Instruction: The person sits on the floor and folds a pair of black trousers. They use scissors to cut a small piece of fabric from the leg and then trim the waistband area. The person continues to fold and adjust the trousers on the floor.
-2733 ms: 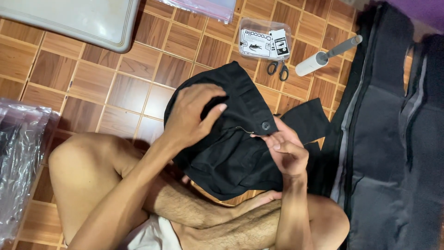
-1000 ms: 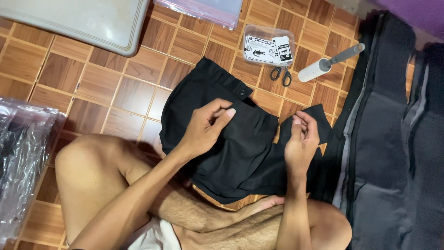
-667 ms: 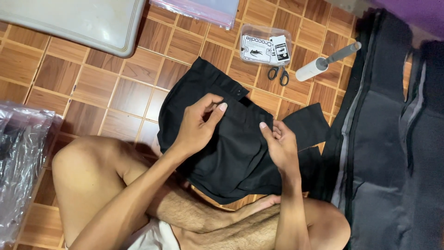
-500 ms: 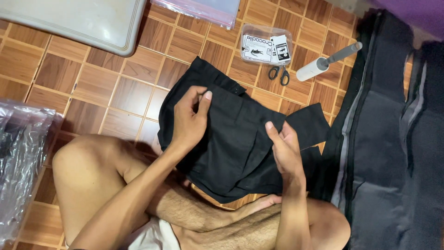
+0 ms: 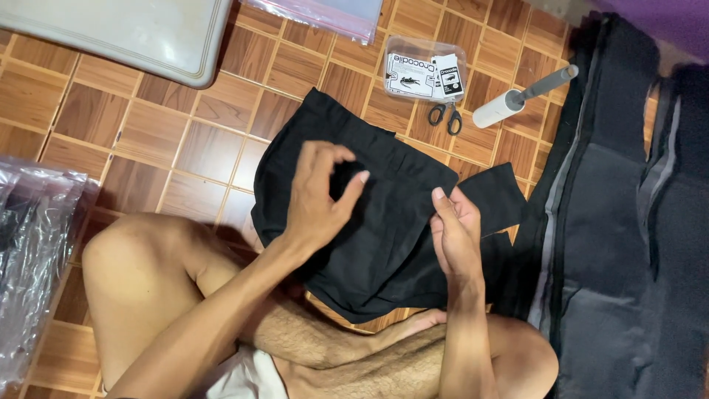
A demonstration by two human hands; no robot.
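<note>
Sitting cross-legged on the wooden floor [image 5: 155, 140], we are spreading black shorts [image 5: 384, 222] across our lap so both hands can work the fabric without it slipping to the floor. Our left hand [image 5: 317, 199] is hovering over the left half of the shorts with thumb and fingers curled toward each other, pinching at a small bit of the cloth or something on it; whether anything is actually caught we cannot tell. Our right hand [image 5: 456, 240] is lying flat along the right edge, fingers pressed together, pinning the fabric so it is staying taut. On the far side, just past the shorts, small scissors [image 5: 445, 117], a lint roller [image 5: 521, 97] and a clear plastic box [image 5: 426, 68] are waiting within reach. A stack of dark cloth [image 5: 628, 222] is lying to the right, and plastic bags [image 5: 33, 251] are sitting at the left.
</note>
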